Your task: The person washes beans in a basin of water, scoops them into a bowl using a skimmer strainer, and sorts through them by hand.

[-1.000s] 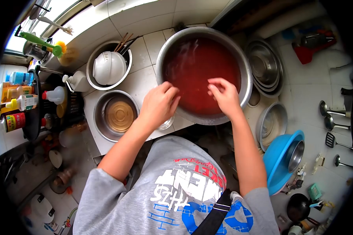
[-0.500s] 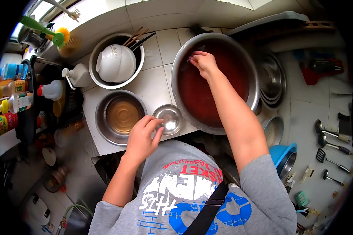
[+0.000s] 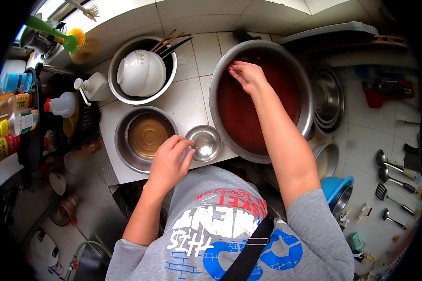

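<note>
A wide metal basin [image 3: 308,112] holds dark red liquid [image 3: 262,126]. Over its upper left part is my right hand [image 3: 248,76], its fingers bent and pressed together near the inner wall; whatever they may pinch is too small to make out. My left hand [image 3: 169,159] hovers with thumb and fingers apart and nothing between them. Its fingertips are at the left rim of a small shiny metal bowl [image 3: 205,143]; whether they touch it I cannot tell. Just left of that hand stands a metal pot [image 3: 122,136] with a brownish round bottom showing.
Behind the pot, a metal bowl [image 3: 113,77] holds white bowls [image 3: 143,72] and chopsticks [image 3: 166,41]. A white pump bottle [image 3: 97,86] stands beside it. Nested metal bowls [image 3: 330,98] lean right of the basin, near hanging ladles [image 3: 384,174]. Condiment bottles [image 3: 23,121] line the left.
The view has shifted slightly, so the counter items appear a little further right. My right hand's fingers look a bit straighter at the basin's wall. My left hand stays nearly still.
</note>
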